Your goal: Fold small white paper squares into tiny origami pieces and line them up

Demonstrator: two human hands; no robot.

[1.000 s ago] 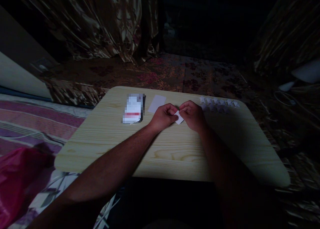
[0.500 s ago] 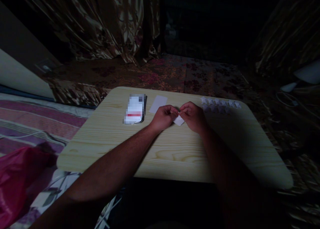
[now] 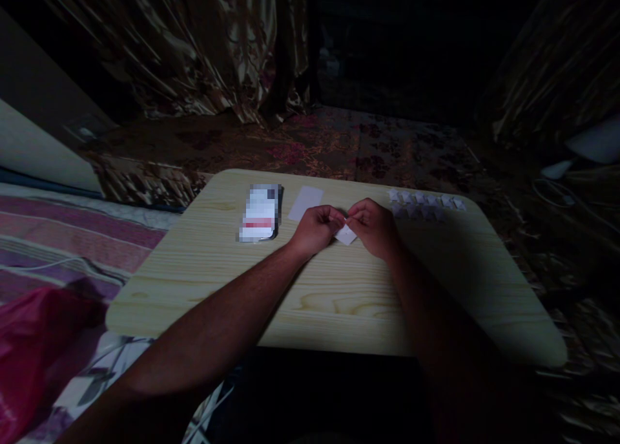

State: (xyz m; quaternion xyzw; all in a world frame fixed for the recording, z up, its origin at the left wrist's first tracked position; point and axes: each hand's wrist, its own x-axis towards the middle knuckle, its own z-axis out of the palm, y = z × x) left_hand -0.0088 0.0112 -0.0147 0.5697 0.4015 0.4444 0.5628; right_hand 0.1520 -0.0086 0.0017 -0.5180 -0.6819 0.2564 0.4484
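On a pale rectangular wooden table (image 3: 339, 289), a white oblong object (image 3: 260, 211) is lying left of a white paper sheet (image 3: 305, 201); two rows of white folded-paper pieces (image 3: 419, 198) are sitting right of a white paper square (image 3: 345, 235)

Head-worn view, above the near edge of the surface (image 3: 334, 295)
It faces forward and down from close by, spanning the whole surface and a curtain (image 3: 252, 50) beyond it.

A small white paper (image 3: 345, 235) is pinched by the left hand (image 3: 314, 229) and right hand (image 3: 372, 227) over the table (image 3: 334, 302). What may be folded pieces (image 3: 419, 199) are lined up near its far-right corner, a sheet (image 3: 306, 202) laid near its far edge.
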